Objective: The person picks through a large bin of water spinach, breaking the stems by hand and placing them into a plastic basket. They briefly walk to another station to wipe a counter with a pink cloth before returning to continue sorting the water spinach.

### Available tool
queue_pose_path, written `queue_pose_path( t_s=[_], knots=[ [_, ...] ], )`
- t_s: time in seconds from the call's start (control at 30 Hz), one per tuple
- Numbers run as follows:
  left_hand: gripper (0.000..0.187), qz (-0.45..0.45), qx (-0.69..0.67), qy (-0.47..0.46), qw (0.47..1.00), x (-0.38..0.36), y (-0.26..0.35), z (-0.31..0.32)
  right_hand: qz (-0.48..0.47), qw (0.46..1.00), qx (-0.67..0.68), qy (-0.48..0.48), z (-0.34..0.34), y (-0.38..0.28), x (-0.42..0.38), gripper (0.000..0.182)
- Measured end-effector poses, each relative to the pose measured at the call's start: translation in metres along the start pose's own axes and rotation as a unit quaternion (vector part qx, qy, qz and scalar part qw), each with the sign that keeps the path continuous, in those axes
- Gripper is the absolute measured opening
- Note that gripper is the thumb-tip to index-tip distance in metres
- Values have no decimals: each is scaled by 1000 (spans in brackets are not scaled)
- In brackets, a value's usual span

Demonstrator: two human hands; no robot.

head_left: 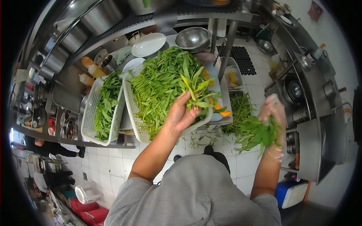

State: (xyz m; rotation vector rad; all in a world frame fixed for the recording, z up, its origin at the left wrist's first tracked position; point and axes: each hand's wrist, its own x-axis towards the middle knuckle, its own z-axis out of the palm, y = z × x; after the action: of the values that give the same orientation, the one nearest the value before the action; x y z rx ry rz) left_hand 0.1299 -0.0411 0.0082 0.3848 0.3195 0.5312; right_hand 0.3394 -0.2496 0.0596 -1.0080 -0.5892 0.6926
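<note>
My bare left hand (181, 114) is closed around a small sprig of water spinach (193, 84), and one of its leaves is yellow. It is above the near right part of a large white perforated basket (132, 116) heaped with more water spinach (158, 83). Out to the right, my right hand (272, 109) wears a clear plastic glove. A bunch of leafy water spinach (256, 132) hangs from its grip, away from the basket. Beneath that bunch, cut stems and leaves (238, 109) are piled low beside the table.
A narrower white basket (87, 126) of greens stands at the left. Behind are a white oval plate (149, 44), a steel colander (192, 38) and sauce bottles (96, 71). Orange peels (225, 113) lie at the table's right edge. Scraps litter the tiled floor (198, 145). Steel shelving (309, 147) lines the right.
</note>
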Motion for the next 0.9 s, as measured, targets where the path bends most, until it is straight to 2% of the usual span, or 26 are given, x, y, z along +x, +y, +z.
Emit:
queue_pose_path(
  t_s=[0.1,0.13,0.17,0.2,0.23,0.27,0.3,0.33,0.37,0.4,0.43,0.47,0.53,0.6,0.63,0.67,0.7,0.77,0.83,0.9],
  knots=[
    [19,-28,-43,-47,998,11,-9,2,97,953,-271,-98,29,-9,-11,12],
    [18,-40,-55,-57,996,13,-12,4,-89,920,-355,-140,36,4,-5,11],
    [17,-51,-69,-67,994,16,-16,6,-271,846,-424,-177,41,16,1,13],
    [17,-47,-60,-53,996,17,-20,10,-270,846,-427,-173,50,17,5,13],
    [17,-51,-60,-54,995,20,-24,7,-342,790,-479,-170,59,16,9,16],
    [17,-78,-106,-96,987,23,-27,6,-409,727,-526,-165,65,16,11,20],
    [17,-105,-151,-137,973,25,-29,5,-409,726,-528,-163,67,17,13,20],
    [18,-95,-132,-93,982,24,-32,4,-379,718,-557,-174,69,18,16,19],
    [18,-96,-132,-94,982,19,-32,19,-349,710,-583,-185,71,19,17,19],
    [24,-77,-98,-3,992,14,-34,38,-311,689,-629,-180,79,15,15,19],
    [30,-56,-62,89,992,11,-36,48,-310,688,-630,-181,79,17,16,19],
    [30,-57,-64,90,992,12,-38,40,-296,688,-636,-184,78,22,18,17],
    [29,-105,-126,-74,984,17,-42,17,-282,688,-642,-188,72,33,24,16],
    [28,-107,-138,-97,980,18,-42,16,-283,765,-564,-129,61,38,30,14],
    [26,-112,-149,-119,975,19,-42,15,-283,764,-566,-128,55,37,30,14],
    [23,-92,-146,-83,981,21,-43,13,-245,795,-546,-102,51,31,30,14],
    [23,-98,-148,-87,980,24,-43,13,-207,822,-525,-74,44,26,29,16],
    [21,-83,-139,-127,979,30,-40,17,-176,816,-549,-36,22,23,28,17],
    [20,-69,-122,-103,985,34,-37,25,-144,808,-571,5,2,18,25,18],
    [19,-27,6,-43,999,42,-38,32,-105,814,-567,75,-13,11,18,19]
  ],
)
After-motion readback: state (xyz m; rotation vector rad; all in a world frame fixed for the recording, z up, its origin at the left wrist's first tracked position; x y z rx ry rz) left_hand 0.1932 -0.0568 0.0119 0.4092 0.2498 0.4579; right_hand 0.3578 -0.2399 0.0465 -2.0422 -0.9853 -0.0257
